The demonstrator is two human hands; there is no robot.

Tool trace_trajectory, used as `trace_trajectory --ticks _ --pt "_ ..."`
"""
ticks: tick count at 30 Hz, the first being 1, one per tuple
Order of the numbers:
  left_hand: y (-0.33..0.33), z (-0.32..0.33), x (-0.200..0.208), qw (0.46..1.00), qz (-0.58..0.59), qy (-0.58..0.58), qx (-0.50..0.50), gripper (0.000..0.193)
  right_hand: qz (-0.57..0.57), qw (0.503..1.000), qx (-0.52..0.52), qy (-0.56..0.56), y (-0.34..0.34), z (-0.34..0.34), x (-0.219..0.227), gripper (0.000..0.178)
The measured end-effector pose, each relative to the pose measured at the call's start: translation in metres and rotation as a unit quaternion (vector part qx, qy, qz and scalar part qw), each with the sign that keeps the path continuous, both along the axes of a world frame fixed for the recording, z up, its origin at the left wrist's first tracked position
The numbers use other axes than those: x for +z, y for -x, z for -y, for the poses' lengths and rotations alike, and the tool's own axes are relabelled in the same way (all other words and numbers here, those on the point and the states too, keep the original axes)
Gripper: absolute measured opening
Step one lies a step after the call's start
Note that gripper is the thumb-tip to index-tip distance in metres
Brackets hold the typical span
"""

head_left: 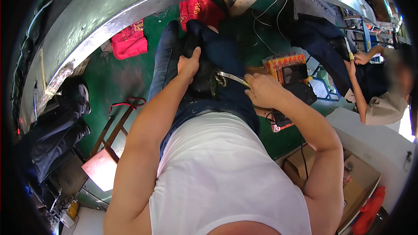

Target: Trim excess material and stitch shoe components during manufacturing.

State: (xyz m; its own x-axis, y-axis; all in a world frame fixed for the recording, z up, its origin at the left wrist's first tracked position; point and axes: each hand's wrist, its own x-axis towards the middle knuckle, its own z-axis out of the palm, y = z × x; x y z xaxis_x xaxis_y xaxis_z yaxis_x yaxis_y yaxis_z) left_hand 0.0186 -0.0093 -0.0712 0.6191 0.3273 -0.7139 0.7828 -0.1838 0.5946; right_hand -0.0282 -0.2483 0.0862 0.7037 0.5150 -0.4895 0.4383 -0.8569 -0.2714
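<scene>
Across my lap lies a black item (202, 83) that looks like a shoe, hard to make out against my dark trousers. My left hand (188, 66) is wrapped round its far part, thumb pointing up. On the right, my right hand (264, 90) grips a hand tool (233, 77) with a curved silver head and a yellowish handle, which looks like pincers. The tool's jaws meet the item's right edge, beside some loose pale-green, ragged material (215, 80). Whether the jaws are closed on that edge cannot be made out.
A curved metal bench edge (143, 6) runs across the far side. Red bags (130, 41) lie on the green floor. To the right, a phone (295, 73) rests on an orange package (274, 63); beyond, another person's hands (360, 58) hold a yellow-handled tool. A stool (102, 167) stands left.
</scene>
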Motion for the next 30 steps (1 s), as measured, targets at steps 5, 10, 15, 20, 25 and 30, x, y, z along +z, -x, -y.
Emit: trace_trajectory --ticks 5,10,15,20,25,30 --pt "-0.007 0.003 -0.007 1.0 -0.005 -0.024 -0.012 0.108 -0.208 0.972 -0.113 0.007 -0.024 -0.004 -0.014 0.031" --pt "-0.01 0.002 -0.003 0.999 -0.01 -0.041 -0.006 0.108 -0.287 0.935 -0.207 -0.021 -0.001 -0.007 0.001 0.032" --pt "-0.014 0.005 -0.009 0.999 -0.014 -0.039 -0.029 0.107 -0.248 0.946 -0.201 -0.05 0.019 0.003 -0.002 0.035" --pt "-0.013 0.009 -0.001 0.999 -0.021 -0.022 -0.009 0.105 -0.219 0.96 -0.173 -0.011 0.016 0.002 0.008 0.037" --pt "-0.021 0.007 0.01 0.998 -0.064 0.013 -0.012 0.097 -0.346 0.883 -0.294 -0.115 0.006 0.006 -0.012 0.03" --pt "-0.011 -0.006 0.027 0.937 -0.107 0.321 0.089 0.067 -0.513 0.687 -0.412 -0.309 -0.006 -0.022 0.004 0.032"
